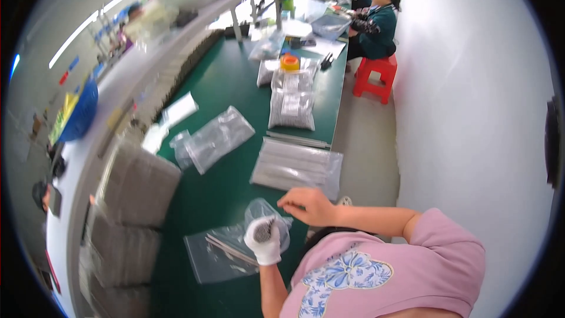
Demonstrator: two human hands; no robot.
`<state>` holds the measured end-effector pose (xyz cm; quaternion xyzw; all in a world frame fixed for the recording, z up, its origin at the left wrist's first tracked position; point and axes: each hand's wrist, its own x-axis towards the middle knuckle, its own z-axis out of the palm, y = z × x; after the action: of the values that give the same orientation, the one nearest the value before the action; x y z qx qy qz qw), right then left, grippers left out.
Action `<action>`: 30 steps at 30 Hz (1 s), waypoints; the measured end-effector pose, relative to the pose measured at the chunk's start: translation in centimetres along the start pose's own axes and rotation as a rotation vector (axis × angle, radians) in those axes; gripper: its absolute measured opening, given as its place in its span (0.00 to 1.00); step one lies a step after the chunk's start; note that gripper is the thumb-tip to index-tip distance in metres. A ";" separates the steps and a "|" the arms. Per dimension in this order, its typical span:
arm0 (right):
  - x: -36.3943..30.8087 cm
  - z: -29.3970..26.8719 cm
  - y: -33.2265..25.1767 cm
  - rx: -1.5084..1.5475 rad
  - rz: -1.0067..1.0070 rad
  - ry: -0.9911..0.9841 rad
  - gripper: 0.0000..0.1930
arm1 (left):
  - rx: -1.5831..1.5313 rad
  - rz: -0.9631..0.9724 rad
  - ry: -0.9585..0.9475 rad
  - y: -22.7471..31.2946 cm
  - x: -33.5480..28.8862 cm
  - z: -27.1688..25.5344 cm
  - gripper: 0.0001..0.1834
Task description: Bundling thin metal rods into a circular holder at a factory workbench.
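Observation:
My left hand (263, 242), in a white glove with a dark patch, is closed on a clear plastic bag (203, 262) whose crumpled part rises beside the fingers. Several thin pale sticks (231, 249) lie in or on the flat part of the bag; I cannot tell which. My bare right hand (313, 206) hovers just above and to the right of the glove, fingers curled together. Whatever it may pinch is too small to make out. Just beyond it lies a clear pack of long pale strips (291, 164).
Filled, labelled clear bags (292, 100) lie farther up the green table (229, 85), with an orange tape roll (289, 62) on top. Empty clear bags (220, 135) lie mid-table. Wrapped stacks (138, 182) line the left. Co-workers sit far right, one on a red stool (376, 73).

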<state>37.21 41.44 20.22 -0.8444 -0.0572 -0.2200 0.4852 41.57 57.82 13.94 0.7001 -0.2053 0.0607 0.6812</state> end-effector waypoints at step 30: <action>2.8 -0.4 -1.2 -0.221 -0.343 -0.102 0.03 | 0.095 0.048 -0.044 2.0 1.2 0.6 0.08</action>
<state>39.24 41.38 22.53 -0.8804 -0.2001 -0.2614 0.3414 41.79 56.97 16.22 0.7278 -0.2338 0.0714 0.6407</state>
